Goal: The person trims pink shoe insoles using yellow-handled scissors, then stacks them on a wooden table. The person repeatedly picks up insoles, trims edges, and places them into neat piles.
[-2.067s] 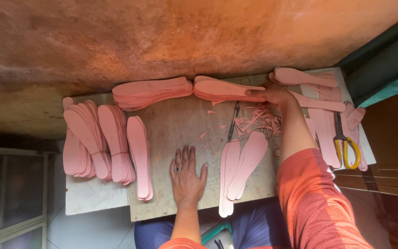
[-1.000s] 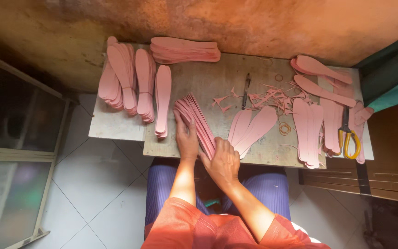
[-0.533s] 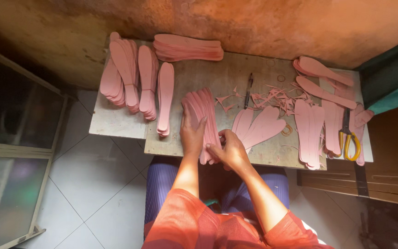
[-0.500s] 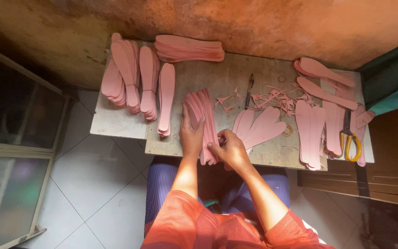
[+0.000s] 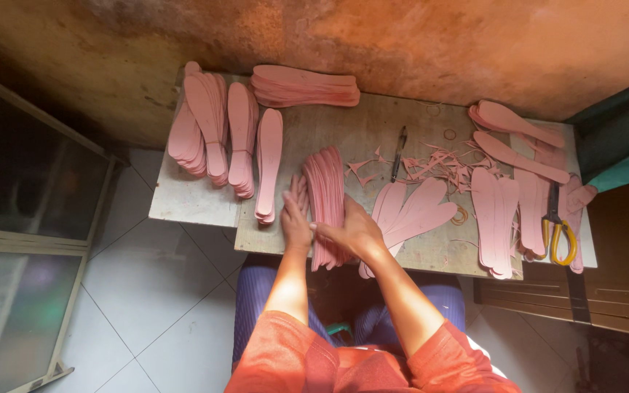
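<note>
A stack of pink insole-shaped cutouts stands on edge on the wooden board, fanned slightly. My left hand presses against its left side with fingers stretched up along it. My right hand grips the stack's near end from the right. Both hands hold the same stack at the board's front edge, above my lap.
Piles of pink insoles lie at the left, another pile at the back, more at the right. A few loose insoles lie beside my right hand. Yellow-handled scissors, a pen and pink trimmings lie to the right.
My hands have squared the fanned stack more upright and pulled it slightly toward the board's front edge; my right hand has shifted onto its near end.
</note>
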